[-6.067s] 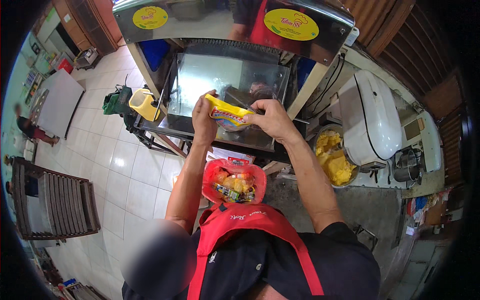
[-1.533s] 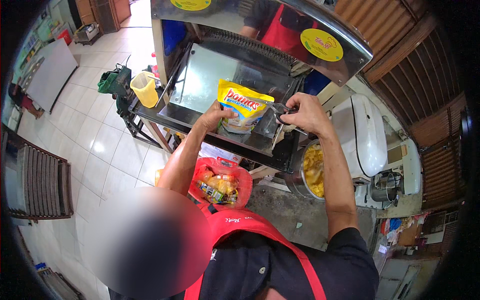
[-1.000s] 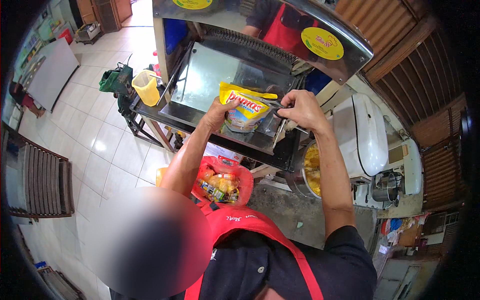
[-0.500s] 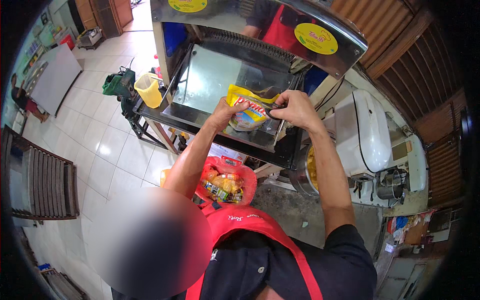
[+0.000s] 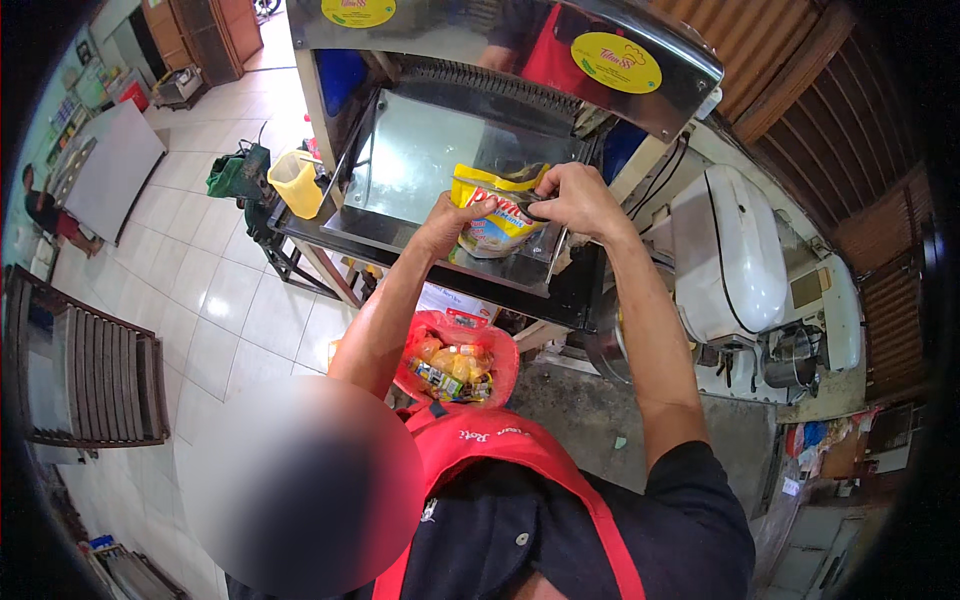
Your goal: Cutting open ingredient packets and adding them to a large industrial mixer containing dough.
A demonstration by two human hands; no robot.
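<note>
1. Our left hand [image 5: 443, 224] grips the yellow-topped plastic pouch [image 5: 493, 236] over the black metal desk [image 5: 568, 307].
2. Our right hand [image 5: 582, 200] clasps dark-handled metal scissors [image 5: 537, 210] at its far right edge.
3. We are probably snipping its top; the next move calls for steadiness.

Lettering on pouch [image 5: 495, 230], apron [image 5: 520, 448], stickers [image 5: 616, 63]

1. Overexposed white light fills the open doorway [image 5: 276, 42], upper left.
2. Glare whitens the flat, shiny rectangular sheet [image 5: 400, 165]; a small highlight marks the white square-tiled floor [image 5: 218, 305].
3. Dark brown slatted wall [image 5: 830, 125]: dim.
4. A smooth oval blur covers the lower left.
5. Straight edges bow toward black corners.
</note>
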